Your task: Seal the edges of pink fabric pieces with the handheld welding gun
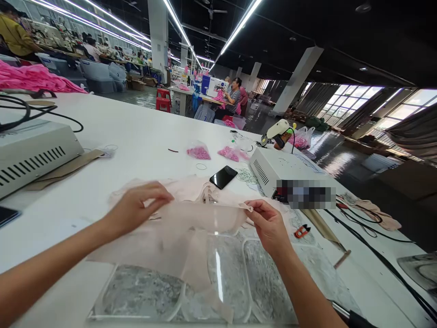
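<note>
A sheer pale pink fabric piece (191,223) is stretched between my two hands above the table. My left hand (138,207) pinches its upper left edge between thumb and fingers. On the other side, my right hand (268,223) grips the upper right corner, where a small folded edge shows at the fingertips. The cloth's lower part hangs over a clear plastic mat (218,273) with rounded panels and a grey mottled look beneath. More pale pink fabric (191,187) lies bunched behind my hands. Orange thread snips (302,231) rest to the right of my right hand.
A black phone (223,176) lies beyond the fabric. Farther back are bags of pink pieces (198,151). Vented white boxes stand left (37,155) and right (283,171), with black cables (385,264) at the right. A seated person (234,98) works at a sewing machine beyond.
</note>
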A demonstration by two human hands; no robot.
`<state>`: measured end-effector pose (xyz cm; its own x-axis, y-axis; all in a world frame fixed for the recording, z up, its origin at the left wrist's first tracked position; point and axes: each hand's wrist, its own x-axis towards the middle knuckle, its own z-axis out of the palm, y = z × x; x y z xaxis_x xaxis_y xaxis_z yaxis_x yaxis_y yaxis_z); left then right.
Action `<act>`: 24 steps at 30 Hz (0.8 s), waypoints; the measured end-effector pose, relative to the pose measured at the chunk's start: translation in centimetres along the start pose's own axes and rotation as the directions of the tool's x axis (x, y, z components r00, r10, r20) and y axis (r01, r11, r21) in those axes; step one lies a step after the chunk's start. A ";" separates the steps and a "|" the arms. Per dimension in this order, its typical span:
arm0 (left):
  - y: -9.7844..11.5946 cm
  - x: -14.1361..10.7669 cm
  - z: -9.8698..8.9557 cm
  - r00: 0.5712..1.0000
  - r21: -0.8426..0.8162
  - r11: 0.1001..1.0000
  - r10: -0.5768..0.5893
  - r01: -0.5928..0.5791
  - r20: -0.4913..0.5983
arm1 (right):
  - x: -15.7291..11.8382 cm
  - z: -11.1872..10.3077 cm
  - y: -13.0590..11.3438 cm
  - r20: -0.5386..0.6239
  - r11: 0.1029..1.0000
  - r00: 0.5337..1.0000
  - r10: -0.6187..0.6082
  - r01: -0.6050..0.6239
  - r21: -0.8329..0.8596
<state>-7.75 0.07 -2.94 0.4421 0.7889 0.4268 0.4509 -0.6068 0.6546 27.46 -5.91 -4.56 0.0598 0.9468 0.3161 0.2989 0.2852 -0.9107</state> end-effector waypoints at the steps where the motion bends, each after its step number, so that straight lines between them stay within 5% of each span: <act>1: -0.4 0.2 -1.2 0.999 0.030 0.999 0.015 -0.013 -0.045 | -0.1 0.7 -0.4 0.012 0.998 0.998 -0.062 0.062 -0.003; 5: -1.6 -2.5 -3.0 0.996 0.119 0.990 0.080 -0.074 -0.045 | -2.8 3.8 -0.2 0.190 0.946 0.932 -0.308 0.322 -0.049; 9: -2.9 -6.7 -1.6 0.991 0.160 0.979 0.114 -0.125 0.077 | -6.2 6.0 1.6 0.391 0.839 0.809 -0.439 0.525 -0.143; 13: -4.1 -8.1 -0.8 0.979 0.192 0.966 0.150 -0.175 0.138 | -7.4 6.6 1.7 0.538 0.662 0.687 -0.489 0.694 -0.284; 19: -5.2 -8.4 -2.4 0.955 0.238 0.934 0.225 -0.267 0.192 | -7.9 7.5 0.1 0.538 0.556 0.657 -0.528 0.746 -0.365; 24: -5.6 -9.1 -4.0 0.913 0.292 0.883 0.285 -0.369 0.291 | -8.8 8.5 1.1 0.493 0.508 0.648 -0.581 0.762 -0.402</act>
<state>-17.39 -3.32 -8.05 0.7583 0.5189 0.3947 0.4610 -0.8548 0.2382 19.22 -12.66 -10.61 -0.6044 0.5211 0.6026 0.5801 0.8063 -0.1155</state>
